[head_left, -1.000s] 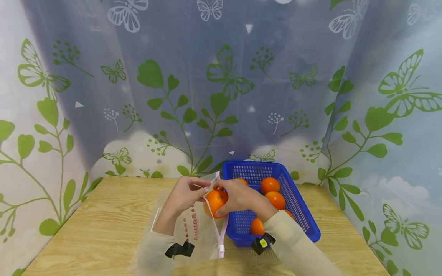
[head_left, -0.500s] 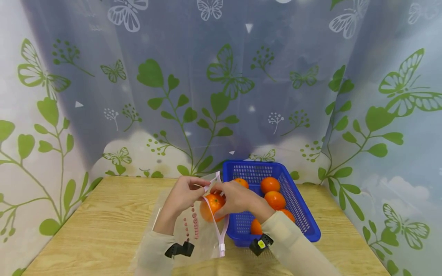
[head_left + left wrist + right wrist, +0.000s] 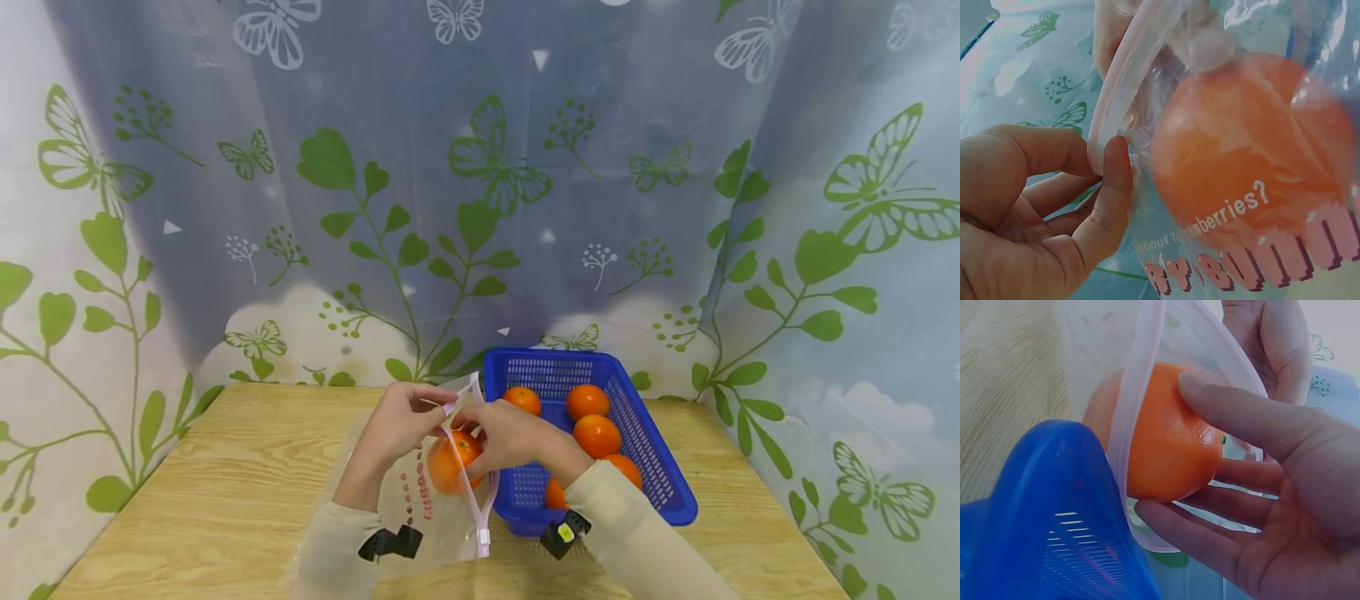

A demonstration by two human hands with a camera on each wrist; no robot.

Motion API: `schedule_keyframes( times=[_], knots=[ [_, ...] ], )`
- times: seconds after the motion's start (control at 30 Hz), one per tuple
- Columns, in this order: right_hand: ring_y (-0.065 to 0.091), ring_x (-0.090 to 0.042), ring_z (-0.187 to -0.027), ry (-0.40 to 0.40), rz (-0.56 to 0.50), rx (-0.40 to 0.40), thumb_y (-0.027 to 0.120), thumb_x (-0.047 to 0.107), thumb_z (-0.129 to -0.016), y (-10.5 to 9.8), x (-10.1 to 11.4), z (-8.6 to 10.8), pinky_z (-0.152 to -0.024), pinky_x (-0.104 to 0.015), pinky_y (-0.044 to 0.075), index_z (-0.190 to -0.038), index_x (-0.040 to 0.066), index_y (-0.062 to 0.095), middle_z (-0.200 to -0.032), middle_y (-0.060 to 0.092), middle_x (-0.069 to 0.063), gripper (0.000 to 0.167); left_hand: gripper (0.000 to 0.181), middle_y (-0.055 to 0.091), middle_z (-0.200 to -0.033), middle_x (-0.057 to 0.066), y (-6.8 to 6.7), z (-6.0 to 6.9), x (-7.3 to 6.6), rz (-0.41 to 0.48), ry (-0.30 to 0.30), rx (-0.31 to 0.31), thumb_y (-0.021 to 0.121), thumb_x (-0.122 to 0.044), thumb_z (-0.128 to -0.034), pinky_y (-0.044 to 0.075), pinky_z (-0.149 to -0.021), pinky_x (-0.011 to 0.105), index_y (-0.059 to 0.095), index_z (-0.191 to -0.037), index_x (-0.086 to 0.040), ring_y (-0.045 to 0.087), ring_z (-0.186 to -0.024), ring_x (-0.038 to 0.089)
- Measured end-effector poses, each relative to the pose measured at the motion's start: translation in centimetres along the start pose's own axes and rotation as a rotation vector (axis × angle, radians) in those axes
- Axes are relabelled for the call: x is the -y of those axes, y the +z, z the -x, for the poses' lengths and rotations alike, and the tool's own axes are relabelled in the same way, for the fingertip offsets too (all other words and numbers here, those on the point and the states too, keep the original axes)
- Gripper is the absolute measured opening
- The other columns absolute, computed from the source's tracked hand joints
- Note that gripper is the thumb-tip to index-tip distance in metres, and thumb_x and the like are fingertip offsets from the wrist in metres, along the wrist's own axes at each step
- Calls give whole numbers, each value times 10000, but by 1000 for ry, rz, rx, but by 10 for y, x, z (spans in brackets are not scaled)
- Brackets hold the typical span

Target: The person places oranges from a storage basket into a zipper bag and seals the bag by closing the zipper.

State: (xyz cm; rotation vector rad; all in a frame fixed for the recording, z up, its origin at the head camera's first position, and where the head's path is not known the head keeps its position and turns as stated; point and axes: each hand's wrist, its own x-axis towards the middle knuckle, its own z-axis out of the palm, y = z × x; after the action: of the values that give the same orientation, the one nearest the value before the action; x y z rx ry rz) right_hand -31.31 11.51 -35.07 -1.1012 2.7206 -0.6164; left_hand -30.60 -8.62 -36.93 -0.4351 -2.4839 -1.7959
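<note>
An orange (image 3: 1175,437) sits partly inside the mouth of a clear zip bag (image 3: 390,533) with pink lettering and a pink slider strip. My right hand (image 3: 513,433) grips this orange between thumb and fingers at the bag's opening. In the left wrist view the fruit shows through the plastic. With thumb and forefinger my left hand (image 3: 1047,206) pinches the bag's zip edge (image 3: 1113,106), holding the mouth apart. In the head view the left hand (image 3: 401,425) is at the far part of the opening.
Right beside the bag stands a blue plastic basket (image 3: 660,454) with slotted walls. Several oranges (image 3: 597,436) lie in it. A wood-grain table (image 3: 225,483) carries everything, and a curtain (image 3: 390,208) printed with leaves and butterflies hangs behind.
My right hand has moved the orange left and slightly down, deeper into the bag's mouth. The left hand keeps its pinch in about the same place.
</note>
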Motion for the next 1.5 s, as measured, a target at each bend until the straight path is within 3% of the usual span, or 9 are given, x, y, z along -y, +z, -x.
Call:
schedule_keyframes(
  times=[0.3, 0.47, 0.7, 1.07, 1.3, 1.5],
  knots=[
    [739, -281, -1022, 24, -76, 59, 863, 213, -805, 3, 1, 0, -876, -317, 627, -1352, 34, 584, -1223, 727, -162, 640, 307, 779, -995, 193, 1, -1, 1, -12, -7, -4, 601, -18, -889, 448, -468, 261, 776, -1141, -26, 736, -690, 226],
    [750, -302, -983, 32, -63, 48, 835, 154, -805, 3, 1, -1, -843, -341, 638, -1315, 24, 616, -1218, 726, -177, 571, 312, 776, -931, 173, 0, -1, 1, -12, -8, -1, 592, -14, -896, 406, -448, 236, 776, -1148, -28, 724, -671, 209],
    [751, -313, -964, 20, -49, 46, 822, 139, -823, 0, 1, 0, -828, -330, 636, -1267, 20, 648, -1181, 733, -181, 491, 291, 783, -972, 171, -1, -1, 1, -13, -5, -4, 597, -13, -916, 408, -445, 228, 774, -1147, -22, 713, -649, 156],
    [756, -300, -994, 28, -35, -8, 807, 192, -873, -23, -6, 10, -846, -335, 634, -1293, 25, 666, -1219, 734, -169, 473, 294, 778, -957, 204, -4, 0, -4, -25, 0, -25, 597, -8, -905, 416, -437, 238, 779, -1134, -30, 726, -669, 191],
    [758, -203, -939, 34, -38, -32, 824, 227, -863, -37, -19, 18, -846, -299, 626, -1265, 42, 684, -1181, 751, -158, 464, 277, 779, -938, 173, -5, 2, -3, -32, 12, -34, 613, -6, -906, 430, -427, 230, 784, -1122, -33, 717, -650, 175],
    [748, -278, -1013, 88, -68, -34, 810, 199, -871, -53, -31, 28, -891, -367, 625, -1194, 67, 699, -1157, 743, -144, 366, 286, 780, -958, 179, -7, 3, -2, -30, 22, -29, 609, -9, -905, 448, -426, 256, 782, -1132, -34, 724, -657, 182]
  ],
)
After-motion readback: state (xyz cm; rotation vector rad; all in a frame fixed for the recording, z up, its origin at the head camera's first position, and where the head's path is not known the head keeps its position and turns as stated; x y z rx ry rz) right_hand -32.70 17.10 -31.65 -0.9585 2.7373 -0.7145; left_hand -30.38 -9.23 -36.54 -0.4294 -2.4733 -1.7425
